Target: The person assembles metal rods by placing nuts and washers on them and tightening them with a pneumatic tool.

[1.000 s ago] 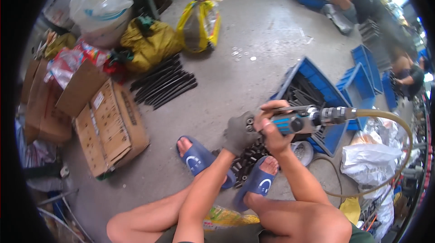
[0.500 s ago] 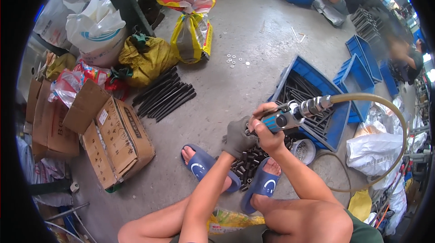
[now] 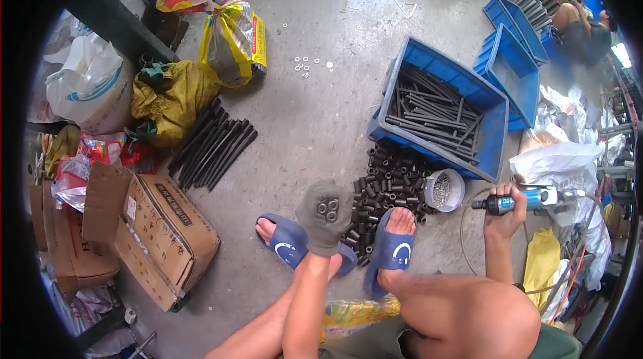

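Evidently, the gloved left hand (image 3: 324, 217), in grey fabric above the left foot, is curled round three short dark hollow cylinders (image 3: 327, 209), their ends turned upward, probably so the openings are exposed, while the bare right hand (image 3: 506, 215) wraps firmly round a blue-and-black air tool (image 3: 534, 198), out to the right, seemingly to clear the other hand. Beyond, a loose heap of black tubular pieces (image 3: 388, 185) reaches toward a blue plastic crate (image 3: 497, 128) of dark rods (image 3: 435, 114), presumably for easy reach.
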`<state>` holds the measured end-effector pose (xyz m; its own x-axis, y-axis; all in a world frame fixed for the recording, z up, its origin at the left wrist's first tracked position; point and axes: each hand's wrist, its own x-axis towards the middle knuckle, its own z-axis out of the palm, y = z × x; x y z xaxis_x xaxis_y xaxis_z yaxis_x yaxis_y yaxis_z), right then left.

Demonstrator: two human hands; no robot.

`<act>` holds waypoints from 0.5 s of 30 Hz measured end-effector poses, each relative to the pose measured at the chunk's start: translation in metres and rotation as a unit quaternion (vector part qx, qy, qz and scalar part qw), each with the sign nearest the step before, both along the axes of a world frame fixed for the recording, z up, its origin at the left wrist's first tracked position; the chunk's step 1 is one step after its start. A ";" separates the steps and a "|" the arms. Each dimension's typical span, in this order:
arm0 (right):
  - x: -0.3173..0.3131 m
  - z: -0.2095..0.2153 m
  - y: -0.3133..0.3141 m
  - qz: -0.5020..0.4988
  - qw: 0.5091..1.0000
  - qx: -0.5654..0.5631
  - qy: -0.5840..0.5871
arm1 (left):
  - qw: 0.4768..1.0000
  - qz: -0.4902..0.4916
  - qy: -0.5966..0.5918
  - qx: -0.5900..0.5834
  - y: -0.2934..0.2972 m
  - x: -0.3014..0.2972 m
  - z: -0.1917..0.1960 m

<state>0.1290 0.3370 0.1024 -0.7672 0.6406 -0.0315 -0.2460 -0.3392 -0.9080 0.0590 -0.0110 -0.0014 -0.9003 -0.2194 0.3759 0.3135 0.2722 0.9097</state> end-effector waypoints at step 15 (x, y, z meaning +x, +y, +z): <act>0.186 -0.284 0.171 -0.135 0.861 -0.284 -0.399 | 0.942 -0.011 -0.251 -0.222 -0.032 -0.061 -0.075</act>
<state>0.3154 0.5075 -0.1818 -0.1819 0.4994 -0.8471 0.2392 -0.8131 -0.5307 -0.0017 -0.0434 -0.0765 -0.9917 -0.1190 -0.0480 -0.1152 0.6599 0.7424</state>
